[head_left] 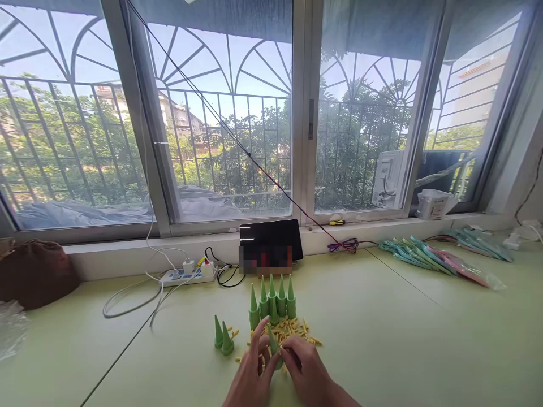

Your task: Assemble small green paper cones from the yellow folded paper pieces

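Note:
My left hand (pixel 253 367) is closed around a green cone (pixel 272 341), which stands nearly upright with its point up. At the cone's side my right hand (pixel 306 367) pinches what looks like a small yellow peg; the fingers hide most of it. Just beyond both hands lies a loose pile of yellow pegs (pixel 292 328). Behind that pile stand several green cones (pixel 281 299) on round green bases, some with pale tips. Two more green cones (pixel 227 342) are to the left of my left hand, with a few yellow pegs beside them.
A dark tablet (pixel 271 240) leans at the window sill behind the cones. A power strip (pixel 189 274) with trailing cables lies to its left. Flat plastic packets (pixel 428 257) lie at the right, a brown bag (pixel 36 274) at the far left.

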Motion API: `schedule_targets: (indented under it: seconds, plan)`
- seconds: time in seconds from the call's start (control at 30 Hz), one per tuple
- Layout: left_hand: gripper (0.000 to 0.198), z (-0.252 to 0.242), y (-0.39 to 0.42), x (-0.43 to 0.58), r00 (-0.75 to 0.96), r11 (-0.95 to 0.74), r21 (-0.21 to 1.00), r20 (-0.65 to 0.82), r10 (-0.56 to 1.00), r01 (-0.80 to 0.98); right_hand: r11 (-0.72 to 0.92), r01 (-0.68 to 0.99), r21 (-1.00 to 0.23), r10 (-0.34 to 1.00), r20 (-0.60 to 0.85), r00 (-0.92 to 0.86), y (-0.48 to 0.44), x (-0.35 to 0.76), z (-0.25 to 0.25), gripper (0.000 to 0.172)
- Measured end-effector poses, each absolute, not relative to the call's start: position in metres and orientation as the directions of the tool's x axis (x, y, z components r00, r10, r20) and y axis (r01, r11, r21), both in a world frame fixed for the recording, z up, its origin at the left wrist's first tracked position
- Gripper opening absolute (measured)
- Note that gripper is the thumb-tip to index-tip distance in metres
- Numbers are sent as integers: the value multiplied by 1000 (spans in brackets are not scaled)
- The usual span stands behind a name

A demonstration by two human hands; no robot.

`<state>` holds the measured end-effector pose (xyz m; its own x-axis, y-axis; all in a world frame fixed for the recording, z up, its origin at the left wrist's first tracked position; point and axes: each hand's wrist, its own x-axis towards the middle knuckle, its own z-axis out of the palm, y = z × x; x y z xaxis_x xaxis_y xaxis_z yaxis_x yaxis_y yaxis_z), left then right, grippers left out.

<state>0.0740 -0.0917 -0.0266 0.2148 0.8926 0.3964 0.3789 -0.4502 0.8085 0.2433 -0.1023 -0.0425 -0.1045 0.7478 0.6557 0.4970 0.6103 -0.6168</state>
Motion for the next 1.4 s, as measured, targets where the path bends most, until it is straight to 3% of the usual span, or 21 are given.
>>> schedule_targets:
  seconds: [0.23,0.73,1.4]
  plan:
    - [48,-26,-84,69,289,-405,847,314,904,345,623,485,-614,744,656,-125,-104,244,-41,32]
    - [19,-1,-101,80,374,-466,848,358,855,253,705,462,-538,671,717,-190,-115,254,-28,28]
    - [14,-5,-102,82,388,-540,797,422,819,272,727,443,-525,649,735,-194,-119,258,-26,20]
